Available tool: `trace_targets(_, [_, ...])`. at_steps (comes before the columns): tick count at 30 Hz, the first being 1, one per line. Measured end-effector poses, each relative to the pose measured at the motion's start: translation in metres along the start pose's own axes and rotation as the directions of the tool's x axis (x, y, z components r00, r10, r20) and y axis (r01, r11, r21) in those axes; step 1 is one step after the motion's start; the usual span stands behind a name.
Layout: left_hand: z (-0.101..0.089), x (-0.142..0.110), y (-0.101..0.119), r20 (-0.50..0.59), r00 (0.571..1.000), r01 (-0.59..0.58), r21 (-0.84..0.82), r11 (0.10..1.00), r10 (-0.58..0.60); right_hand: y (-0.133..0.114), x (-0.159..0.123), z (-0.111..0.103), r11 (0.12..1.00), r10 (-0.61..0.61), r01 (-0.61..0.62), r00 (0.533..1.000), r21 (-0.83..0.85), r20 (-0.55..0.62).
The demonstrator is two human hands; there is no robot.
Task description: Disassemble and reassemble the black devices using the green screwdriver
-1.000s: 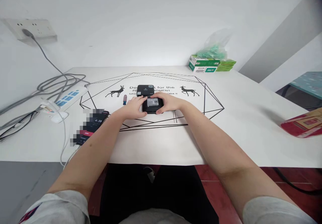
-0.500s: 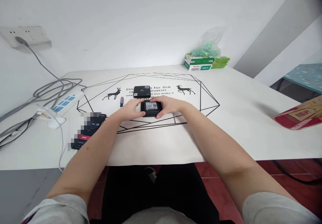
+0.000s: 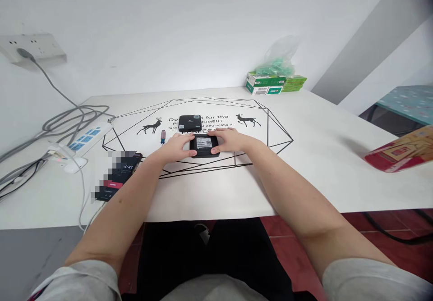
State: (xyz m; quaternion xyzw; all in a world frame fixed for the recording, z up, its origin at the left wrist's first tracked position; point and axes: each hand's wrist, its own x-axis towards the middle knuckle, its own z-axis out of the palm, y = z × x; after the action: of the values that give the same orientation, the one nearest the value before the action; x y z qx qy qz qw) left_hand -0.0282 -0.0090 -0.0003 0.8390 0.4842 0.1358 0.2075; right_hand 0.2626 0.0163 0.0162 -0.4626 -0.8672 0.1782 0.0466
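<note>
A small black box [image 3: 204,145] with a white label on top lies on the white table [image 3: 304,157]. My left hand [image 3: 177,147] grips its left side and my right hand [image 3: 228,140] grips its right side, fingers curled round the edges. Just behind it lies a second flat black box [image 3: 190,123]. A small screwdriver [image 3: 163,136] with a red and blue handle lies left of my left hand.
A phone [image 3: 118,177] with a lit screen lies at the left near the table edge. A white power strip [image 3: 83,141] and grey cables [image 3: 67,118] sit at far left. Green boxes [image 3: 270,84] stand at the back right. A red carton [image 3: 399,152] is at right.
Both hands stay on the labelled black box, which now lies flatter on the table. The view has shifted slightly.
</note>
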Motion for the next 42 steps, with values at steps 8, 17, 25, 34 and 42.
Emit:
trace_targets(8, [0.000,-0.001,0.006,0.012,1.000,0.021,0.100,0.995,-0.022,-0.001,-0.003,0.004,0.999,0.026,-0.025,0.998,-0.025,0.056])
trace_targets(17, [-0.005,0.010,-0.025,-0.349,0.922,0.270,0.275,0.923,-0.166,0.002,-0.011,-0.010,0.814,0.571,-0.580,0.787,0.038,-0.233])
trace_targets(25, [0.011,0.018,-0.026,-0.280,0.957,0.170,0.314,0.934,-0.080,0.008,-0.004,-0.001,0.825,0.561,-0.565,0.821,-0.002,-0.109])
trace_targets(34, [0.007,0.027,-0.016,-0.254,0.967,0.136,0.465,0.875,-0.015,0.003,0.001,0.005,0.830,0.552,-0.558,0.822,-0.002,-0.137])
trace_targets(42, [0.012,0.032,0.002,-0.386,0.913,0.183,0.106,0.977,-0.129,0.001,0.003,0.006,0.830,0.554,-0.558,0.823,0.004,-0.127])
